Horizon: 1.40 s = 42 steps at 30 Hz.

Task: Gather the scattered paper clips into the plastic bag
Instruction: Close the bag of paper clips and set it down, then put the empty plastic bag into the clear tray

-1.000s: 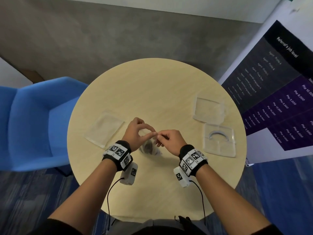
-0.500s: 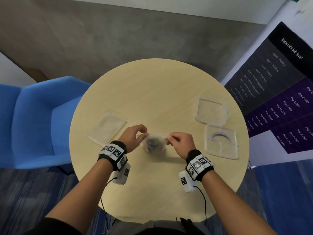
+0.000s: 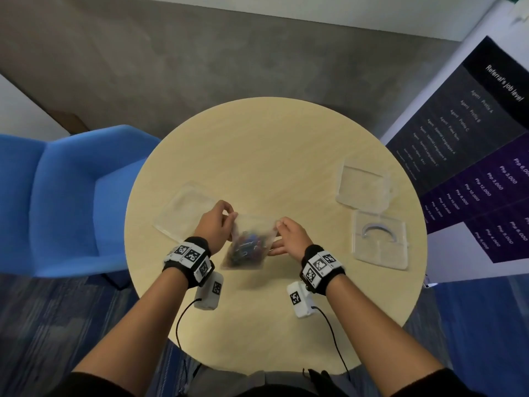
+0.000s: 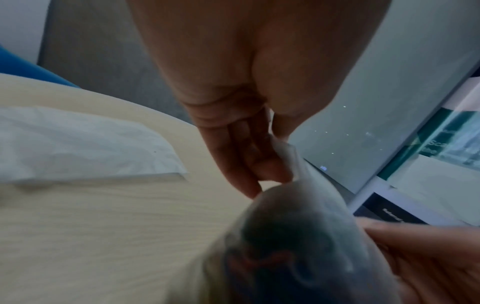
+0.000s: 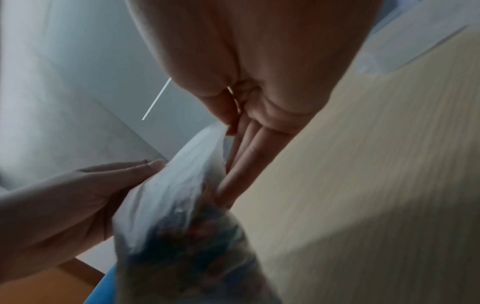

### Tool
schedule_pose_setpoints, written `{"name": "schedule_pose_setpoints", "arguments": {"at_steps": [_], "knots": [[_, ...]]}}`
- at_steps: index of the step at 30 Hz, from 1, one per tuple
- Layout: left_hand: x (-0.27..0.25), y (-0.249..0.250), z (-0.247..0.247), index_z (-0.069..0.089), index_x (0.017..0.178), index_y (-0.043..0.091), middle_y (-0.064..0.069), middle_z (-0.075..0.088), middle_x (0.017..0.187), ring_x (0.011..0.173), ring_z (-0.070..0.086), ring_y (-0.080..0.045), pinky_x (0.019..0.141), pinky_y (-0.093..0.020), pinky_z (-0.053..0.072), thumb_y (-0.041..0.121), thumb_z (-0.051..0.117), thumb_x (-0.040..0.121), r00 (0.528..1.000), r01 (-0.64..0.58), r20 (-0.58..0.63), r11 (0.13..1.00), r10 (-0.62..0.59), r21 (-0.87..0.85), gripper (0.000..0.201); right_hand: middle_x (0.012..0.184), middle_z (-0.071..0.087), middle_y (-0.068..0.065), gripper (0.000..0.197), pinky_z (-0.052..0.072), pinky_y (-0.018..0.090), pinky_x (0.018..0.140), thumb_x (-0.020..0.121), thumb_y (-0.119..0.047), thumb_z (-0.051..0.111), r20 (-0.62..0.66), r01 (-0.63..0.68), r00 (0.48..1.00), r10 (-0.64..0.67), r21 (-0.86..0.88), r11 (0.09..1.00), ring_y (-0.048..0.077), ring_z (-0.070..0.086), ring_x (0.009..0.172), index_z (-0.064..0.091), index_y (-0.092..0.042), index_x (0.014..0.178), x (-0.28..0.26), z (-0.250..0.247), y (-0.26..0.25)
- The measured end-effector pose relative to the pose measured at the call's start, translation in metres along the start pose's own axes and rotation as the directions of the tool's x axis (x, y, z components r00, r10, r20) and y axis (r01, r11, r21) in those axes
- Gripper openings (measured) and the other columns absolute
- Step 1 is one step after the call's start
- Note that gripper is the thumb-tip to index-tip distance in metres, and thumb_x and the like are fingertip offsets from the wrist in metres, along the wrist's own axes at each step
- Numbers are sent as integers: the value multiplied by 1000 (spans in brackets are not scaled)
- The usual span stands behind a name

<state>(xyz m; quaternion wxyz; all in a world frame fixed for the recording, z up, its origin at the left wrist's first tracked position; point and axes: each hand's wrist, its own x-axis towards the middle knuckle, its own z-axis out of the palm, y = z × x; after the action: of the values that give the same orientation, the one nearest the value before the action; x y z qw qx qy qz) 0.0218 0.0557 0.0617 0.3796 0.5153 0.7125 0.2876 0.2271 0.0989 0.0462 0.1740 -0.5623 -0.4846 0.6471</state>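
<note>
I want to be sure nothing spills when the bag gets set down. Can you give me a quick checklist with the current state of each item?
1. Left hand pinches the plastic bag's top corner: ok.
2. Right hand pinches the other top corner: ok.
3. Paper clips sit low in the bag: ok.
4. Bag mouth sealed: cannot tell.
5. No loose clips visible on the table: ok.
6. Bare table below the bag: ok.
</note>
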Motion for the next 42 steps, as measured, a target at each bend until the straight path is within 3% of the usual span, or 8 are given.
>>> {"name": "schedule_pose_setpoints", "arguments": {"at_steps": [10,17,21,23,27,33,38,42], "knots": [[4,-56,-7,60,86,13,-6,73,69,64,72,-22,71,-42,61,23,65,92,943,332,-8,943,-332,23,12,77,63,27,27,60,43,63,101,-5,35,54,-367,929,365,44,929,45,69,86,54,8,88,27,53,11],[11,-79,-24,67,101,18,-7,63,98,93,63,-27,77,-36,52,34,72,83,925,241,-343,951,-165,194,24,85,70,15,11,59,42,65,93,-14,58,-182,-146,975,127,-95,985,24,64,60,67,-10,89,41,-8,20],[10,-101,-37,51,136,22,-14,42,137,125,41,-34,99,-47,45,45,78,75,901,405,-316,834,-296,374,71,120,58,8,23,51,30,83,86,-9,61,-475,-28,832,-287,-552,833,28,65,91,67,-16,107,46,-90,10],[3,-111,-38,59,129,23,-12,43,136,124,40,-34,98,-47,46,42,76,78,907,410,-279,809,-314,421,58,138,41,10,39,49,34,88,87,-10,62,-526,-84,793,-307,-594,800,33,60,105,56,-12,126,51,-121,4],[-14,-132,-40,73,103,12,-14,58,120,107,51,-37,90,-45,48,24,67,88,938,300,-297,851,-180,431,20,152,31,17,66,36,42,107,92,-24,61,-509,-281,853,-118,-637,718,37,37,135,30,-5,147,77,-153,2],[-24,-110,-52,59,105,16,-7,60,119,84,62,-36,74,-39,46,24,51,96,882,366,-430,853,-191,372,15,135,50,21,45,40,39,100,97,-29,50,-309,-143,930,-200,-806,575,36,48,123,51,-3,134,84,-130,13],[-2,-50,-50,59,111,10,-6,64,116,93,60,-22,80,-32,50,9,52,94,877,12,-480,999,13,49,18,99,62,19,30,46,33,81,98,-19,48,-94,93,945,-312,-840,534,34,60,91,71,-1,96,53,-93,32],[11,10,-30,71,101,11,7,63,114,97,60,-5,81,-18,54,7,63,88,892,-309,-319,947,319,85,16,106,67,10,26,44,27,84,96,-22,54,128,244,958,-256,-834,495,25,61,95,72,-8,107,8,-81,48]]}}
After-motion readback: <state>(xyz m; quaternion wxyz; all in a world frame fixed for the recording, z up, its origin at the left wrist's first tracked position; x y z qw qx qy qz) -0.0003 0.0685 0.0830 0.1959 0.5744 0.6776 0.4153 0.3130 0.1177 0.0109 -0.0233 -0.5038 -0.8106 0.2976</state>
